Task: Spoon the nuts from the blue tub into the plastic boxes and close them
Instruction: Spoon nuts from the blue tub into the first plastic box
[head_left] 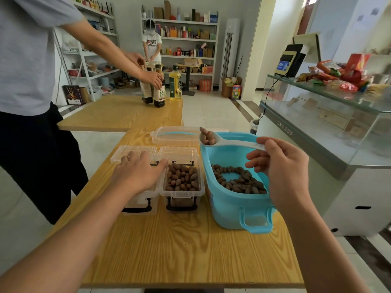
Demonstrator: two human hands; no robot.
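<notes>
- Now right hand (283,172) pinches white plastic spoon (229,140) by handle end; long axis near-level, nut-loaded bowl pointing left, above blue plastic tub (237,208).
- Left hand (138,171) flat, unclenched, on clear plastic box (140,203).

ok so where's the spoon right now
In the head view, the spoon is in the right hand, raised over the blue tub's far end, carrying nuts.

head view | looks forward and down | close over wooden table (190,250) | room beyond
</notes>
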